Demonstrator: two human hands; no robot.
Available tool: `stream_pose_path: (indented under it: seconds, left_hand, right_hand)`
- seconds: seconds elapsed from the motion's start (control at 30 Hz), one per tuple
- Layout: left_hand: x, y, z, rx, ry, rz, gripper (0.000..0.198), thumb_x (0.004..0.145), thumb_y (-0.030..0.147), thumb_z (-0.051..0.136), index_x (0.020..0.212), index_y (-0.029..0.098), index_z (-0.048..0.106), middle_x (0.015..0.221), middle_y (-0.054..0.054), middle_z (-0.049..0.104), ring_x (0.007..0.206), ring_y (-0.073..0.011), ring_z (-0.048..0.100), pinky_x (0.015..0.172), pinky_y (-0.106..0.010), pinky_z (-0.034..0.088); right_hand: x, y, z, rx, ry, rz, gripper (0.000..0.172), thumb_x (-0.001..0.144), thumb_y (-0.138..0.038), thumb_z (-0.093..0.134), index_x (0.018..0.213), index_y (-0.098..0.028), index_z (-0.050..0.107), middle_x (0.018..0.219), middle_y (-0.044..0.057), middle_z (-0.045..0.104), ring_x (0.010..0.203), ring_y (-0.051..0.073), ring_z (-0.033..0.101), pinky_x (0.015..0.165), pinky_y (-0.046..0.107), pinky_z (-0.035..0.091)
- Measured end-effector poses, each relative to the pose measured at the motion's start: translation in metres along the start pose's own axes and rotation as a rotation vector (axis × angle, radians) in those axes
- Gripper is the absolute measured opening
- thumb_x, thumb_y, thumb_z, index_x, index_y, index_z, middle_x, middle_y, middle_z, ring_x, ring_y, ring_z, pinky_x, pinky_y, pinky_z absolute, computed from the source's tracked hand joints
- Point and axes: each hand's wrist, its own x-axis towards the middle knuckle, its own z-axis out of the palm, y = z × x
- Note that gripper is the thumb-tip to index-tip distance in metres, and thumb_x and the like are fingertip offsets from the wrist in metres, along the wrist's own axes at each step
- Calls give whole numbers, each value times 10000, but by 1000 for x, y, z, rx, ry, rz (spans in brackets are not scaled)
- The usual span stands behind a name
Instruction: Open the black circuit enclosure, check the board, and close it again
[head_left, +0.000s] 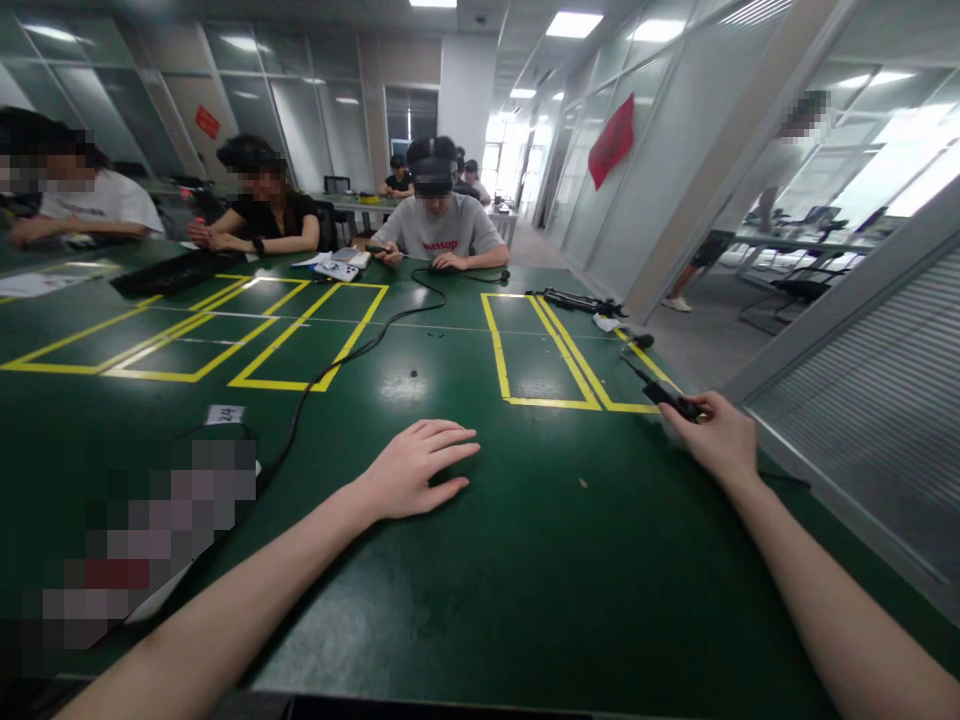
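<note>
My left hand [420, 468] rests palm down on the green table [525, 600], fingers stretched out and slightly apart, holding nothing. Toward the table's right edge, my right hand [712, 435] is closed around a small black block-shaped device [671, 400]. A thin dark stem or wire runs from its far end toward a rounded black piece [641, 341] on a thin metal-looking support; whether these are joined I cannot tell. Something yellowish shows at the fingers, too small to name. A black cable [784, 480] lies behind this hand.
Yellow tape outlines [551, 403] mark the table. A long black cable [360, 350] crosses it, left of my left hand. A blurred-out object [165, 520] lies at left by a paper label [225, 413]. A folded black stand [577, 302] lies far right. Several people [439, 225] sit opposite.
</note>
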Motion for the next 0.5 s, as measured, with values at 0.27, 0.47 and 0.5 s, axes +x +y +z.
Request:
stream_pose_path:
  seconds: [0.27, 0.47, 0.5]
  left_hand:
    - [0, 0, -1, -23, -8, -15, 362, 995, 334, 609, 1332, 208, 649, 1362, -112, 689, 1262, -267, 629, 1056, -479, 537]
    - [0, -1, -1, -24, -24, -31, 359, 995, 337, 605, 1333, 230, 661, 1351, -108, 696, 1255, -269, 633, 1047, -482, 543]
    - [0, -1, -1, -23, -22, -32, 351, 994, 337, 606, 1323, 229, 667, 1349, -107, 697, 1254, -269, 633, 1044, -481, 545]
  right_hand:
    - [3, 10, 7, -18, -182, -115, 423, 617, -564, 794, 879, -244, 704, 760, 71, 710, 639, 269, 623, 572, 355, 456]
    - [6, 6, 10, 72, -168, 37, 450, 626, -507, 813, 943, -202, 719, 998, 131, 755, 686, 252, 664, 643, 373, 509]
    - [7, 5, 10, 82, -170, 83, 456, 638, -504, 808, 959, -193, 717, 1024, 139, 753, 652, 240, 662, 632, 375, 515]
